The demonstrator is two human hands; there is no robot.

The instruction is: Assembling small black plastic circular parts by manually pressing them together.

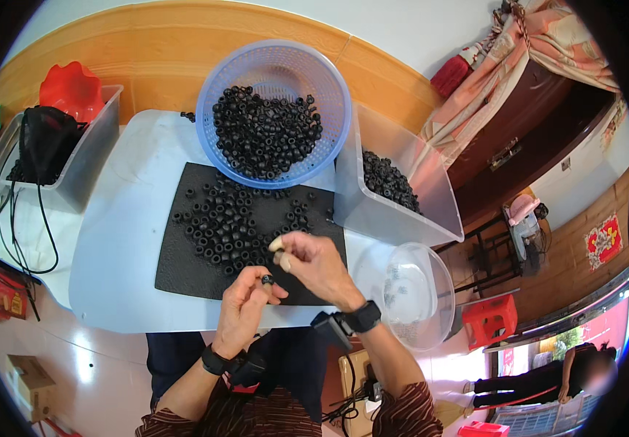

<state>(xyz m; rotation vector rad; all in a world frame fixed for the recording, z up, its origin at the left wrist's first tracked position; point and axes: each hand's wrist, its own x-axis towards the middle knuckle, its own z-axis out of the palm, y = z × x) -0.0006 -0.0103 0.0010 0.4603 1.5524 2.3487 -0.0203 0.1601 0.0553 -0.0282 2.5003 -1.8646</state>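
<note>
My left hand (245, 306) is closed in a pinch on a small black ring-shaped piece (267, 279), over the near edge of a black mat (176, 269). To its right, my right hand (318, 269) is closed too, with pale covers on the thumb and a fingertip. A dark piece (279, 253) shows between those fingertips, partly hidden; it looks like another of the same kind. Just beyond both hands, a loose pile of black ring-shaped pieces (220, 226) lies on the mat.
A blue perforated basket (209, 142) of black pieces stands at the far side of the white table (114, 218). Right of it are a clear bin (409, 226) with more pieces and a round clear tub (442, 291). Another bin (99, 153) stands left. A person (548, 379) is far right.
</note>
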